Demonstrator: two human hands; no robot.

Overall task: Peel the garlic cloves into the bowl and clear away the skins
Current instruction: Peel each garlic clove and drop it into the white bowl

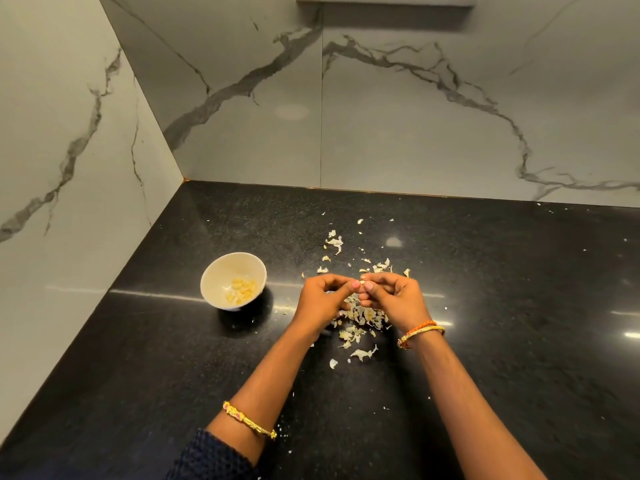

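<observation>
My left hand (323, 299) and my right hand (394, 297) meet fingertip to fingertip above the black counter, both pinching one small garlic clove (362, 282) between them. Most of the clove is hidden by my fingers. A white bowl (211, 275) stands to the left of my hands with several peeled yellowish cloves (242, 289) in its bottom. A heap of papery garlic skins (362, 315) lies on the counter directly under my hands. More skins (335, 242) are scattered behind them, and a few lie nearer to me.
The black speckled counter (519, 306) runs into a corner of white marble-look walls (415, 116) at the back and on the left. Small skin flecks dot the counter near my forearms.
</observation>
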